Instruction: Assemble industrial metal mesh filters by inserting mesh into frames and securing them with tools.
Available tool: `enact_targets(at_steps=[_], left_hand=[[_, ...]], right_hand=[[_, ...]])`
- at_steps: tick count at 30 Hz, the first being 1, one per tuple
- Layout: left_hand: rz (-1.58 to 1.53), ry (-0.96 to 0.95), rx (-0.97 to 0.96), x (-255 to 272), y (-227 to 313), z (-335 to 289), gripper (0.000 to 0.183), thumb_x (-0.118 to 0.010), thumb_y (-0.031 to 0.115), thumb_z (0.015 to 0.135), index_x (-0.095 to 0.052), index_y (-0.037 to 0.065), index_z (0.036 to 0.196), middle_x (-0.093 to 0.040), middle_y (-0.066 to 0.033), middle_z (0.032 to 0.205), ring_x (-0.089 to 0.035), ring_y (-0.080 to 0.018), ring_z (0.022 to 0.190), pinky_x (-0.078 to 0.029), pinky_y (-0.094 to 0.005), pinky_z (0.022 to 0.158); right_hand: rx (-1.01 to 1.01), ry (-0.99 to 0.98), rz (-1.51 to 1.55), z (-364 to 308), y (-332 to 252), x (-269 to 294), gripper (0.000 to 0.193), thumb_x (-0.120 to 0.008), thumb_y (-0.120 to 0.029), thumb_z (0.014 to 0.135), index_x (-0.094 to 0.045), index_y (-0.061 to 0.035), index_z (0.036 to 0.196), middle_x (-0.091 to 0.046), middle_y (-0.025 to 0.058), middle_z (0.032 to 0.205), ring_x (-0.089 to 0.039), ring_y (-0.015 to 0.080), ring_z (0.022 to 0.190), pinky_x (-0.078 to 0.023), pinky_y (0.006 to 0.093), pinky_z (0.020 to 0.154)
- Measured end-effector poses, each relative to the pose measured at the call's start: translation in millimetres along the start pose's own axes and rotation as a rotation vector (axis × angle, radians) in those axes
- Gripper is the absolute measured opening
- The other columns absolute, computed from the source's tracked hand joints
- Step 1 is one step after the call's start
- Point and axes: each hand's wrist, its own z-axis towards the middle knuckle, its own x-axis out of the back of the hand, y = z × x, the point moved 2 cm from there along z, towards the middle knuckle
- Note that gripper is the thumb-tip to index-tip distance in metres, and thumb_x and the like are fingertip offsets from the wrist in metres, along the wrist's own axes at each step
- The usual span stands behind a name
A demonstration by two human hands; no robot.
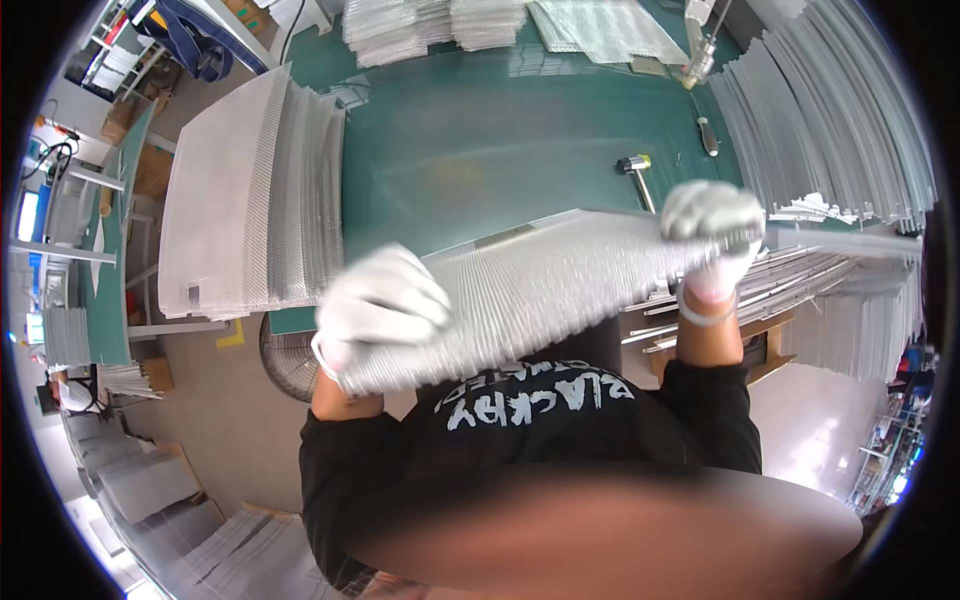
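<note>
Between my two white-gloved hands I hold a silvery, finely pleated mesh panel in front of my body, at the near edge of the green worktable. Its right end sits higher in the picture than its left. My left hand is closed round the left end, with the thumb side over the top. At the other end my right hand grips the panel's edge, fingers curled over it. Motion blurs the panel and both gloves a little. A small two-headed mallet lies on the table just beyond my right hand.
At the left stands a tall stack of mesh sheets. More sheets lie along the far edge. A screwdriver and a hanging tool are at the far right, beside stacked panels. Long metal strips lie below; a fan stands left.
</note>
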Motion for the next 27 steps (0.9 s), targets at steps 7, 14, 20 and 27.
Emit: enact_targets(at_steps=[7, 14, 20, 27], left_hand=[[0.491, -0.393, 0.824, -29, -38, -83, 0.052, -0.061, 0.029, 0.086, -0.054, 0.009, 0.133, -0.052, -0.0178, 0.138, -0.047, -0.0367, 0.13, -0.036, -0.0466, 0.11], [0.627, -0.524, 0.884, -14, -64, -98, 0.054, -0.065, 0.03, 0.084, -0.052, 0.009, 0.131, -0.05, -0.0157, 0.14, -0.042, -0.0396, 0.133, -0.033, -0.0485, 0.113], [0.544, -0.465, 0.871, -14, -69, -96, 0.054, -0.06, 0.002, 0.078, -0.052, 0.01, 0.131, -0.051, -0.0115, 0.14, -0.041, -0.0379, 0.133, -0.029, -0.0493, 0.115], [0.836, -0.54, 1.225, -10, -62, -101, 0.051, -0.054, -0.004, 0.078, -0.052, 0.006, 0.128, -0.056, -0.017, 0.126, -0.051, -0.0357, 0.12, -0.037, -0.0437, 0.108]], right_hand=[[-0.016, -0.086, -0.105, -54, -27, -7, 0.036, -0.06, -0.04, 0.094, -0.058, -0.0079, 0.079, -0.066, 0.0094, 0.072, -0.066, 0.0238, 0.063, -0.055, 0.0342, 0.057], [-0.018, -0.043, -0.172, -54, -32, -14, 0.035, -0.061, -0.04, 0.092, -0.056, -0.0073, 0.079, -0.065, 0.0088, 0.07, -0.065, 0.0233, 0.06, -0.054, 0.0332, 0.054], [-0.04, -0.021, -0.156, -47, -39, -18, 0.038, -0.061, -0.038, 0.093, -0.057, -0.0076, 0.072, -0.064, 0.0086, 0.067, -0.064, 0.0238, 0.059, -0.053, 0.0335, 0.054], [-0.079, -0.018, -0.154, -57, -31, -15, 0.042, -0.063, -0.044, 0.091, -0.059, -0.0069, 0.072, -0.067, 0.0101, 0.07, -0.065, 0.0252, 0.062, -0.054, 0.0345, 0.056]])
